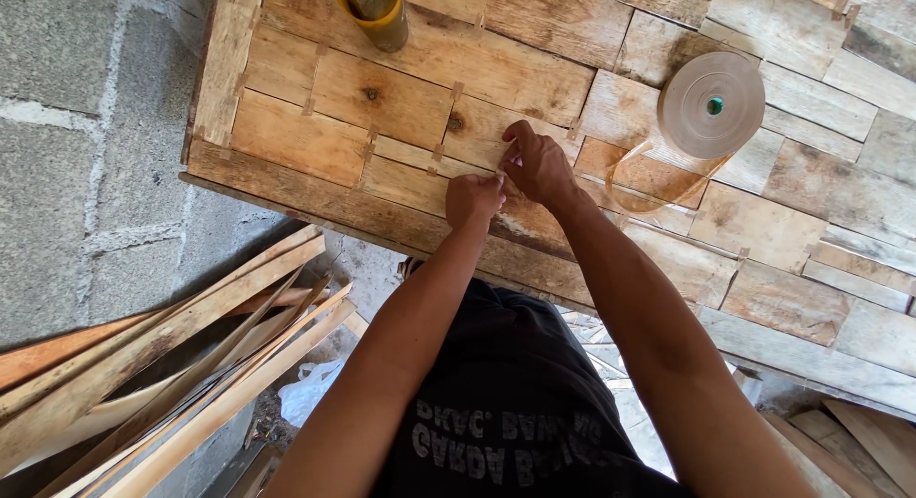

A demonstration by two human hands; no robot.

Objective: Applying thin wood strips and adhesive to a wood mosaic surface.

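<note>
A sheet of wood veneer pieces (382,102) joined by short strips of brown tape covers the work table. My left hand (472,197) and my right hand (536,162) meet over a seam near the sheet's front edge. Both pinch a thin strip of brown paper tape (500,176) against the veneer. That strip loops back in a curve (630,188) to the big roll of brown tape (711,105), which stands on the sheet to the right of my right hand.
A yellow cup (374,11) holding a brush-like tool stands at the far edge. Loose veneer strips (162,364) lean in a pile on the floor at left, more (859,436) at lower right. A grey block wall (76,126) is at left.
</note>
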